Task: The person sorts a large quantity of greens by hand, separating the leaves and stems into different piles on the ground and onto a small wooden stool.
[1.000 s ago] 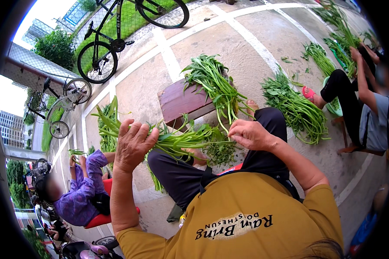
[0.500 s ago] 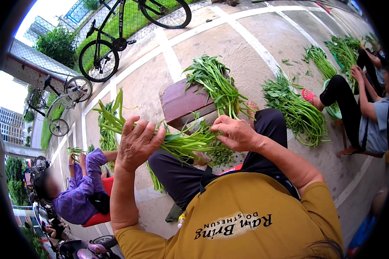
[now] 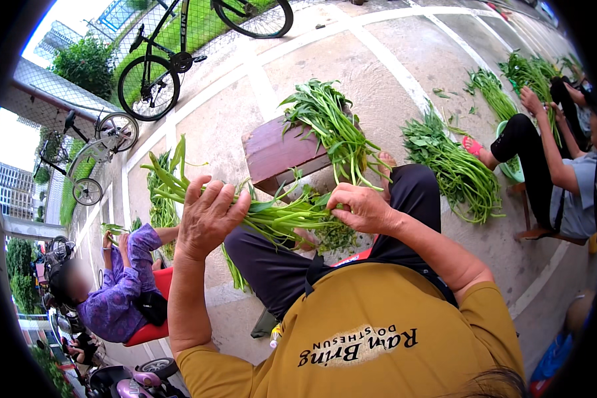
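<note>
A loose bunch of leafy green vegetable with long hollow-looking stems, like water spinach [image 3: 282, 217], lies crosswise above my lap. My left hand [image 3: 209, 215] is closed round its middle, with stems sticking out past the thumb side to the left. At the bunch's right end my right hand [image 3: 363, 207] pinches, thumb against fingers, at the tips of the greens. Just beyond, a larger pile of the same greens [image 3: 328, 123] drapes over a dark red wooden stool [image 3: 272, 151]. Small leafy scraps [image 3: 338, 237] lie on the ground between my legs.
More greens [image 3: 454, 172] lie on the paving to the right, near a seated person [image 3: 570, 182] and a pale green basin [image 3: 509, 166]. At left, someone in purple [image 3: 123, 285] sits on a red chair [image 3: 159, 312]. Bicycles [image 3: 149, 86] stand by the fence.
My right hand has shifted slightly left along the greens, its fingers drawn closer together. My left hand keeps its hold almost unmoved. At right, the seated person's hands have risen and spread apart.
</note>
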{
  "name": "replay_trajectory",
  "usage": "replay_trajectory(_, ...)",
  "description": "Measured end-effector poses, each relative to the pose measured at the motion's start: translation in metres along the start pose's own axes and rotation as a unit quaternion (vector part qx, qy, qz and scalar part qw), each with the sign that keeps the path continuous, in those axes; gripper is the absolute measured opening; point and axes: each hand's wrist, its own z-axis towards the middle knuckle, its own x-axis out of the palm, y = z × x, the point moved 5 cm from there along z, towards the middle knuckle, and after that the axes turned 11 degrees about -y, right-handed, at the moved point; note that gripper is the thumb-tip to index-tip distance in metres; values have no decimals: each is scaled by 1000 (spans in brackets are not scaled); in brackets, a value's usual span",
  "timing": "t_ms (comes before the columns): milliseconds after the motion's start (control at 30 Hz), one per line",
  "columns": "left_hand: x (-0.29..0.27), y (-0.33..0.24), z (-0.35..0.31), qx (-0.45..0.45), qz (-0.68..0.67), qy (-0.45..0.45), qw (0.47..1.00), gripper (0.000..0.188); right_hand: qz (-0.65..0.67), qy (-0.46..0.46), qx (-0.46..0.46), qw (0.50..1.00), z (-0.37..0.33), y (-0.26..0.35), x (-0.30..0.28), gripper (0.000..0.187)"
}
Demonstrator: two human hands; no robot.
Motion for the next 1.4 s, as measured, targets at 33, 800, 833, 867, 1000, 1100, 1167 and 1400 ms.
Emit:
replay_trajectory(33, 0, 0, 0, 1, 0, 0, 1000, 27, 5, -7, -4, 1000, 0, 0, 0, 13)
replay_trajectory(800, 9, 11, -21, -29, 10, 7, 1000, 27, -16, -12, 56, 998, -16, -13, -26, 9)
replay_trajectory(833, 8, 9, -20, -23, 17, 3, 1000, 26, -11, -18, 54, 998, -10, -8, -26, 8)
replay_trajectory(867, 8, 8, -20, -23, 18, 2, 1000, 26, -6, -24, 52, 998, -5, -4, -26, 7)
replay_trajectory(1000, 8, 5, -22, -24, 22, -2, 999, 26, -8, -21, 11, 1000, 1, 12, -19, 6)
replay_trajectory(1100, 7, 5, -22, -29, 23, -8, 999, 27, -16, -53, 16, 998, 1, 13, -21, 10)
replay_trajectory(1167, 8, 5, -24, -34, 17, -9, 999, 28, -9, -73, 25, 997, 2, 16, -23, 12)
replay_trajectory(1400, 9, 7, -25, -41, 19, -16, 999, 27, -69, -102, -52, 991, 10, 33, -21, 18)
